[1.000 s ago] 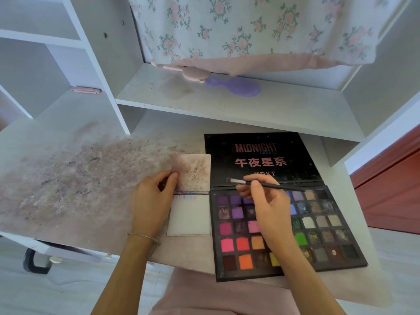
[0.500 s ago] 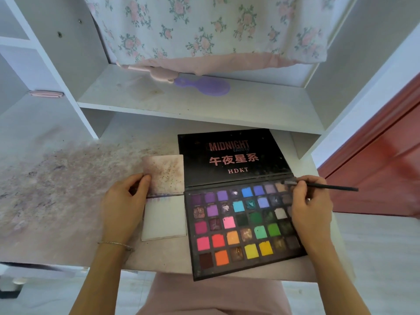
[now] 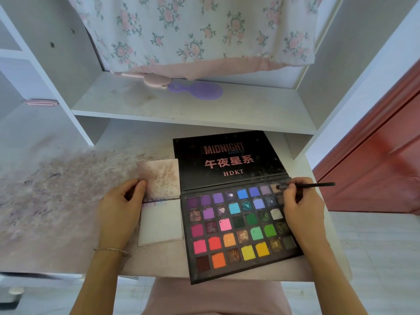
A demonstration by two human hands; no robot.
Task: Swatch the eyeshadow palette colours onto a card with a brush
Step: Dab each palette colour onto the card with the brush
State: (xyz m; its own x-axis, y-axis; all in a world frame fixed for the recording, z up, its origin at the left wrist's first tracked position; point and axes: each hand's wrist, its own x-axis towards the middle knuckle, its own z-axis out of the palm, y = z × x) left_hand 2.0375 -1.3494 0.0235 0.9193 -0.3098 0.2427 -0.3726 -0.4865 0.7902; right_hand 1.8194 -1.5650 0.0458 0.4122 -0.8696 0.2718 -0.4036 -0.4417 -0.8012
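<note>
A: What sits nearest me?

B: I see the eyeshadow palette [image 3: 241, 226] lying open at the desk [image 3: 56, 201] edge, at five o'clock from the card [image 3: 160, 203].

A: And my hands?

B: My left hand [image 3: 118, 214] rests at nine o'clock of the card, fingers curled together, thumb pressing its stained upper leaf. My right hand [image 3: 302, 208] covers the palette's three o'clock side, fingers pinched tight around the brush [image 3: 306, 185], whose tip touches a pale pan in the top row.

A: Farther back?

B: The black lid [image 3: 227, 160] lies flat at twelve o'clock. Beyond, a purple hairbrush [image 3: 200, 90] lies on the shelf [image 3: 204, 110], under floral fabric [image 3: 193, 30].
</note>
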